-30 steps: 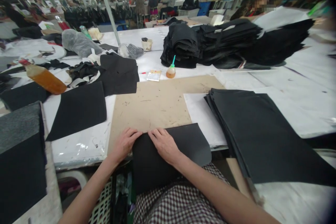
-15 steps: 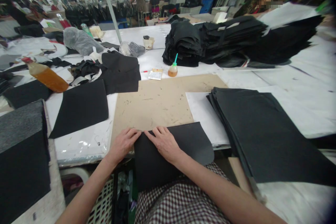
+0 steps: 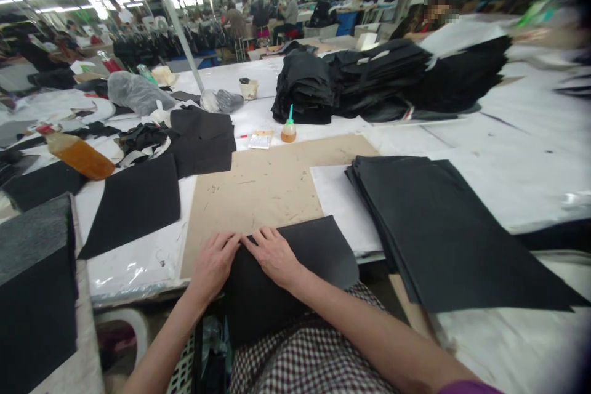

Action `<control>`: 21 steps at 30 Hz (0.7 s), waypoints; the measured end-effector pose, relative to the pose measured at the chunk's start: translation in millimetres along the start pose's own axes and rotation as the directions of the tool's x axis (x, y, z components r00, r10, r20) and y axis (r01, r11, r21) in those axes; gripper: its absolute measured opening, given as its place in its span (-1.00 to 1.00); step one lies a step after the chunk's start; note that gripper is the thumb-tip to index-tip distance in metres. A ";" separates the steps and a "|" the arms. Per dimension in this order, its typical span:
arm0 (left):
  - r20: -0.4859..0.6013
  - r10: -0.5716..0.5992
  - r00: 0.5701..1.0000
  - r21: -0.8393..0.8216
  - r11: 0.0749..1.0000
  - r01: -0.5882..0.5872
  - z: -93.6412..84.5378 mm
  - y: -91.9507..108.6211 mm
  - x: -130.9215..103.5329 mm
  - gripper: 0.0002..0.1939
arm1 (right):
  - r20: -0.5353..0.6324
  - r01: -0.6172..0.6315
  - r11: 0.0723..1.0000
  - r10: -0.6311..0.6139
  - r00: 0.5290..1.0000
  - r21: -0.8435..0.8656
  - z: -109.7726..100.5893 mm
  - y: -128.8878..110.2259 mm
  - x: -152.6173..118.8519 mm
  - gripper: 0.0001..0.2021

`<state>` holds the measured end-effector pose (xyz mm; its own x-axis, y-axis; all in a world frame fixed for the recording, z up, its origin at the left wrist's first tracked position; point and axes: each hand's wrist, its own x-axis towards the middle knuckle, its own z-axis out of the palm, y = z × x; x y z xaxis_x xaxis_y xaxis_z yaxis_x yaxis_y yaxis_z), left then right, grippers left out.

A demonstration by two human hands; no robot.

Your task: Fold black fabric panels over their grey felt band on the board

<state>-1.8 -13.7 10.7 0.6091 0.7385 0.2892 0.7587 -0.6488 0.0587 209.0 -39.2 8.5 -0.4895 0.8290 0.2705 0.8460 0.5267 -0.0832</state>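
A black sheet of leather-like material [image 3: 295,252] lies partly on the table's front edge and hangs down over the checked cloth on my lap. At its far left corner my left hand [image 3: 216,263] is closed, fingertips pinching the edge. My right hand [image 3: 272,257] rests over the sheet just beside it, its fingers bent on the far edge and its thumb pointing at the left fingertips. The two hands nearly touch. Whatever lies under the fingertips is hidden. Beneath the far edge is a beige board [image 3: 253,191] marked with dark scratches.
Stacked black sheets [image 3: 443,228] lie to the right. Thick black bundles [image 3: 355,83] stand at the back. A small bottle with a green spout [image 3: 289,132] sits beyond the board. Leftward are an amber bottle [image 3: 80,154] and another black piece [image 3: 133,203]. People work in the background.
The view has shifted slightly to the right and tilted up. Both hands stay at the sheet's corner; the right fingers are a little more bent.
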 end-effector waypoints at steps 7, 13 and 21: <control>0.041 0.004 0.999 0.118 0.993 -0.009 14.4 12.9 6.6 -0.69 | 0.040 -0.117 0.993 0.118 0.992 -0.033 -22.4 75.2 -61.7 -0.59; 0.169 -0.137 0.976 -0.085 0.984 0.153 6.9 8.0 16.5 -0.70 | 0.057 -0.300 0.949 0.306 0.950 -0.098 -43.1 141.8 -111.4 -0.69; 0.215 -0.135 0.967 -0.468 0.855 0.223 -45.6 27.9 33.1 -0.57 | -0.004 0.095 0.991 -0.095 0.995 0.092 -72.1 112.8 -69.6 -0.55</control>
<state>29.1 -15.7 65.5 0.5368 0.8411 0.0664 0.6763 -0.4759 0.5623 353.7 -51.1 49.4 -0.5672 0.7741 0.2812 0.7724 0.6185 -0.1445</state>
